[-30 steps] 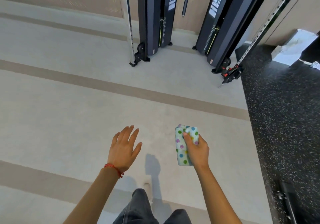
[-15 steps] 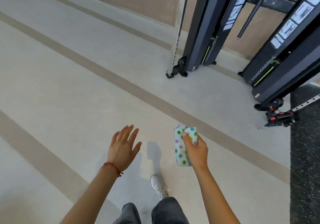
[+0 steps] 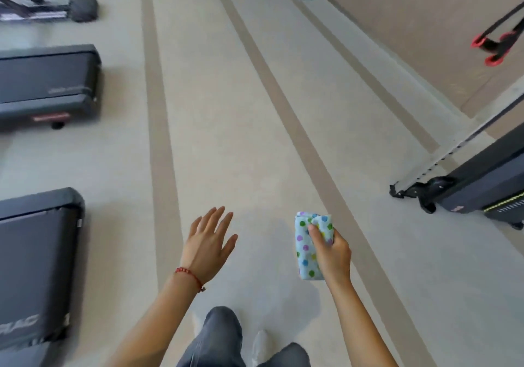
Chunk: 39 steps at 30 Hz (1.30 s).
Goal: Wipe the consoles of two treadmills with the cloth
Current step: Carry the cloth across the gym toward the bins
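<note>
Head view: right hand (image 3: pixel 330 253) keeps its grip around folded cloth (image 3: pixel 307 250); left hand (image 3: pixel 208 243) spread, released.

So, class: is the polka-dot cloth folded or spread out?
Folded: the polka-dot cloth is a compact pad gripped in the right hand.

- You have one view only, worn on the head, looking forward and steeply down at the floor (image 3: pixel 255 139).
- Your forearms enter from the bottom edge, near the lens.
- Treadmill decks (image 3: pixel 42 83) sit along the left edge; a wall (image 3: pixel 411 26) fills the upper right corner.
</note>
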### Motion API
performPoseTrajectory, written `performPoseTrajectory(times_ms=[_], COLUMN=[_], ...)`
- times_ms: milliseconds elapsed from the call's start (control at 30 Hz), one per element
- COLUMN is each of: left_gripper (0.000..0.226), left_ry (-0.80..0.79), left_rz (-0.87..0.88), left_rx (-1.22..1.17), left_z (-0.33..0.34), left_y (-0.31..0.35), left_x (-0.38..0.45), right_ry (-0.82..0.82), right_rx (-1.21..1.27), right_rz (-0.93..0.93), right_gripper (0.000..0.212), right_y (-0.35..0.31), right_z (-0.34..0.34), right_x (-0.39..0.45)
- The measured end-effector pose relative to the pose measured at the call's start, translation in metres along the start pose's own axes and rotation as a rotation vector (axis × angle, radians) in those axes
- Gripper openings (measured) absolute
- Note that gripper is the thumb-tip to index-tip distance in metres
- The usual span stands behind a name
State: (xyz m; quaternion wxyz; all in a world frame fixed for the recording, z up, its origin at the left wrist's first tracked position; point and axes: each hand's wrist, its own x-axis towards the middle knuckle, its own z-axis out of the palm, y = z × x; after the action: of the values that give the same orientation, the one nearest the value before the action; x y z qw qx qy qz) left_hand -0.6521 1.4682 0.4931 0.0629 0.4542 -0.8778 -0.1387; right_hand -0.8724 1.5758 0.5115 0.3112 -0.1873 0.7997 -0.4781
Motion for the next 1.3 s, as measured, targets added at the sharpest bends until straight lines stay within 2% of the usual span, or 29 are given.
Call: performPoseTrajectory(times_ms=[167, 333, 600, 833, 1100, 1300], left_gripper=[0.070, 0.068, 0.068, 0.068, 0.069, 0.070], left_ry=[0.027, 0.044, 0.028, 0.012, 0.032, 0.060], left_rz=[-0.147, -0.208, -0.241, -0.266, -0.296, -0.326], left_rx=[-0.006, -0.026, -0.010, 0.006, 0.014, 0.019], left_z=[-0.005, -0.007, -0.036, -0.055, -0.060, -0.091], left_y=[-0.042, -0.092, -0.183, -0.238, -0.290, -0.320], left_x=[0.027, 0.078, 0.196, 0.292, 0.438, 0.554], right_ry=[-0.140, -0.207, -0.245, -0.272, -0.281, -0.301], right_rx=[-0.074, -0.101, -0.094, -0.103, -0.104, -0.115], right_rz=[-0.026, -0.045, -0.049, -0.046, -0.075, -0.090], right_gripper=[0.020, 0.022, 0.020, 0.019, 0.018, 0.022], right_y=[-0.025, -0.058, -0.140, -0.193, -0.257, -0.333], right_z=[0.059, 0.127, 0.238, 0.302, 0.378, 0.429], right_x=[0.040, 0.094, 0.180, 0.252, 0.386, 0.488])
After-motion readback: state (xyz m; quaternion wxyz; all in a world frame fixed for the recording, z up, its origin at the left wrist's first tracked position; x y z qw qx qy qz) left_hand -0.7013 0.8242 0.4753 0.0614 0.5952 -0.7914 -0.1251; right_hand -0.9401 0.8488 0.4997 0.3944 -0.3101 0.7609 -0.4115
